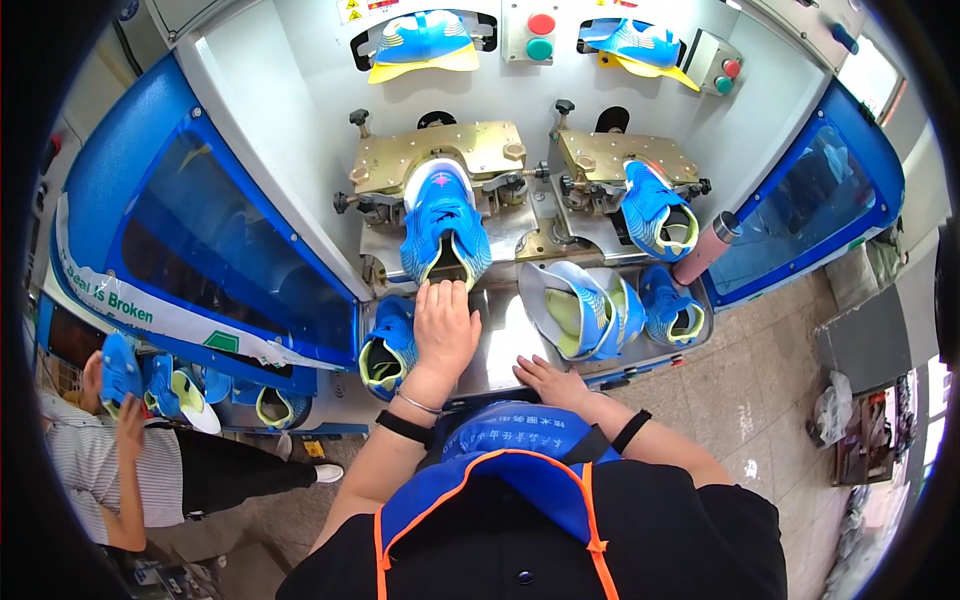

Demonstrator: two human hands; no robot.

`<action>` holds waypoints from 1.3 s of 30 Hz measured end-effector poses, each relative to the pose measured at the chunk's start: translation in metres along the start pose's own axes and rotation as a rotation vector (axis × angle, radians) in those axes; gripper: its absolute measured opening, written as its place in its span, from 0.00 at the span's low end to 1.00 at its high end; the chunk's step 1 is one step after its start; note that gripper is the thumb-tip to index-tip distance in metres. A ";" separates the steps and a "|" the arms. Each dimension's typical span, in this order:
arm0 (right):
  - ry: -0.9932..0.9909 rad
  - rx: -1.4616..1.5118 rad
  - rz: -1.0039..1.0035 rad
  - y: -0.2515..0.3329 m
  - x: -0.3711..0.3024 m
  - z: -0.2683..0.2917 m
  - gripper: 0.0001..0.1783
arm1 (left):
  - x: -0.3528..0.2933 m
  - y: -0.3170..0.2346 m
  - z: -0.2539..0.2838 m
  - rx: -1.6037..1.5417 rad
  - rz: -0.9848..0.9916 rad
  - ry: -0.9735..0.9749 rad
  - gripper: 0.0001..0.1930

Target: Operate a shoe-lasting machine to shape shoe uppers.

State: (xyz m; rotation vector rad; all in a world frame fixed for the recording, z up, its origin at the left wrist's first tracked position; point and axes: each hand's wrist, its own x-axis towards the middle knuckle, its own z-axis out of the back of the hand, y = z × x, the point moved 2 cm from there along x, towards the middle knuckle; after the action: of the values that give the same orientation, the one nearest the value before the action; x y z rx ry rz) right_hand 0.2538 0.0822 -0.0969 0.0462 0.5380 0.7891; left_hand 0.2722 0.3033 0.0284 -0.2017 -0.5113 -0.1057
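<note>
A blue sneaker sits toe-first in the left brass-coloured clamp fixture, its heel toward me. My left hand is closed at the heel, fingertips on its rim; the inner side of the grip is hidden. On the metal ledge's front edge lies my right hand, fingers spread and holding nothing. Left of my left wrist stands another blue sneaker. A third blue sneaker rests against the right brass-coloured fixture.
Folded blue-and-white shoe uppers, a blue sneaker and a pink bottle occupy the ledge's right side. Blue windowed doors flank the machine. Red and green buttons sit above. A co-worker handles a shoe at left.
</note>
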 end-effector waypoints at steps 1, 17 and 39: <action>0.018 -0.031 -0.008 -0.001 0.000 -0.001 0.43 | 0.000 -0.001 0.002 0.013 -0.001 -0.008 0.25; -0.100 0.053 0.089 -0.010 -0.002 0.006 0.38 | 0.024 0.032 0.136 -1.012 0.413 -0.322 0.04; -1.060 1.052 -0.089 -0.013 -0.103 0.116 0.36 | 0.024 -0.075 0.060 -1.644 0.014 0.397 0.23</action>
State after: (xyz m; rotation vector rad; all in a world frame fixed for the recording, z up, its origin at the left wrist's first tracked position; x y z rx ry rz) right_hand 0.2576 0.0204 0.0457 1.3255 -0.1205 0.2326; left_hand 0.2534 0.2420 0.1040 -1.7497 0.0928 -0.5305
